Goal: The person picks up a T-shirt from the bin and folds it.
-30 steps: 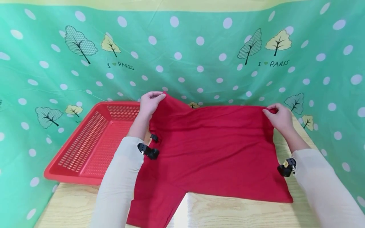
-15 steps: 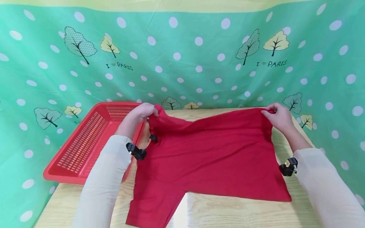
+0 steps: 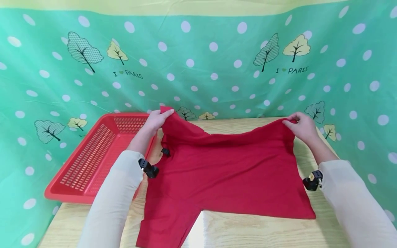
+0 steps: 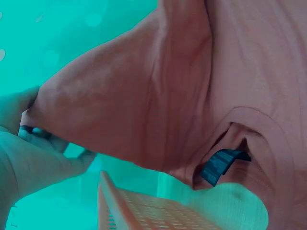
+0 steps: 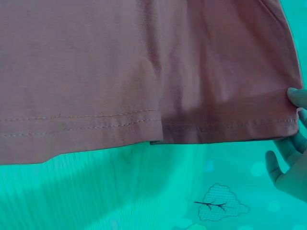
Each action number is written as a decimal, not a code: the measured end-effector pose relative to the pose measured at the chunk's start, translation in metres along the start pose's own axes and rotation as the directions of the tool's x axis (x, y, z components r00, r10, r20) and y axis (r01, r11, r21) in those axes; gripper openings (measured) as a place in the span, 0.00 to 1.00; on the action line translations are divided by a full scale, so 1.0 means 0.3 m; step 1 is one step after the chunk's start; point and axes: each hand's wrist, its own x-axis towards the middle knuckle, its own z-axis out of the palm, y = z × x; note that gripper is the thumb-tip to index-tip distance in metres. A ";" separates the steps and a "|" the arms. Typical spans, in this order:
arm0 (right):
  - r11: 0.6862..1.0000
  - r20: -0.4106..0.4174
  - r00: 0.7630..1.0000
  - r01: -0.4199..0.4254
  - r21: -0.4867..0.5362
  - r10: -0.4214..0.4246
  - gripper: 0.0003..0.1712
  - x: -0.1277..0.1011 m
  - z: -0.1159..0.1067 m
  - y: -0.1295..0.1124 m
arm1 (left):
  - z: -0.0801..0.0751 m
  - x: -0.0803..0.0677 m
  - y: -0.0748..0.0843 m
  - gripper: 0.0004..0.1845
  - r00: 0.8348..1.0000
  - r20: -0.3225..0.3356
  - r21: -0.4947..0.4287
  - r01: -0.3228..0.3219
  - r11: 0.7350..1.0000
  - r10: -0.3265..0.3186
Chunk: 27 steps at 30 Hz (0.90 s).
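Since half a second ago, the left hand [image 3: 156, 119] has lifted its pinched corner of the red shirt [image 3: 226, 172] higher, toward twelve o'clock. At three o'clock the right hand [image 3: 301, 127] pinches the hem. A basket [image 3: 90, 158] sits at nine o'clock on the table [image 3: 248, 230].

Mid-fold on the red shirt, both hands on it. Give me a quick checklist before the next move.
1. Left hand pinches the red shirt at a far corner: ok.
2. Right hand pinches the opposite far corner: ok.
3. Far edge taut between hands: not ok, it sags in the middle.
4. Near part lies flat on the table: ok.
5. Shirt free of the red basket: ok.
6. Hem layers aligned at the right hand: cannot tell.
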 end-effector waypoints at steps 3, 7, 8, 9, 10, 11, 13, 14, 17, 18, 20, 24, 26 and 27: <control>0.999 -0.011 0.999 -0.031 0.011 0.031 0.26 0.003 0.000 -0.003 | -0.005 0.004 0.008 0.18 0.996 -0.079 -0.036 -0.030 0.999 0.027; 0.998 -0.029 0.998 -0.060 0.020 0.061 0.27 0.008 0.000 -0.006 | -0.020 0.006 0.016 0.20 0.988 -0.142 -0.071 -0.072 0.995 0.062; 0.998 -0.035 0.997 -0.061 0.023 0.062 0.28 0.009 0.000 -0.007 | -0.026 0.005 0.018 0.21 0.987 -0.147 -0.074 -0.079 0.994 0.067; 0.998 -0.040 0.997 -0.058 0.021 0.059 0.28 0.011 -0.001 -0.008 | -0.032 0.004 0.020 0.23 0.986 -0.150 -0.083 -0.084 0.993 0.071; 0.998 -0.043 0.997 -0.057 0.020 0.057 0.28 0.012 -0.003 -0.010 | -0.038 0.000 0.022 0.24 0.986 -0.151 -0.089 -0.089 0.992 0.074; 0.998 -0.047 0.997 -0.053 0.019 0.054 0.28 0.013 -0.006 -0.012 | -0.044 -0.003 0.024 0.25 0.986 -0.148 -0.092 -0.090 0.992 0.076; 0.999 -0.044 0.998 -0.038 0.022 0.039 0.28 0.015 -0.014 -0.014 | -0.056 -0.009 0.026 0.23 0.988 -0.130 -0.135 -0.097 0.986 0.080; 0.999 -0.040 0.999 -0.029 0.022 0.030 0.28 0.016 -0.019 -0.013 | -0.062 -0.012 0.025 0.21 0.990 -0.118 -0.169 -0.099 0.981 0.080; 1.000 -0.004 1.000 -0.002 0.025 0.002 0.27 0.017 -0.039 -0.004 | -0.083 -0.023 0.017 0.11 0.994 -0.056 -0.298 -0.109 0.948 0.097; 0.999 0.018 1.000 0.007 0.031 -0.008 0.27 0.017 -0.046 0.001 | -0.090 -0.027 0.013 0.07 0.993 -0.029 -0.340 -0.116 0.933 0.113; 0.999 0.074 0.997 0.018 0.034 -0.021 0.25 0.018 -0.062 0.014 | -0.105 -0.035 0.001 0.03 0.987 0.048 -0.407 -0.124 0.905 0.156; 0.999 0.279 0.960 0.010 0.031 -0.018 0.24 0.009 -0.095 0.040 | -0.134 -0.049 -0.028 0.08 0.940 0.250 -0.381 -0.124 0.916 0.232; 0.999 0.407 0.913 -0.004 0.032 -0.010 0.22 0.001 -0.104 0.055 | -0.146 -0.054 -0.049 0.09 0.906 0.351 -0.326 -0.120 0.938 0.238; 1.000 0.469 0.883 -0.009 0.029 -0.005 0.22 -0.003 -0.106 0.063 | -0.150 -0.058 -0.060 0.09 0.888 0.395 -0.288 -0.124 0.950 0.236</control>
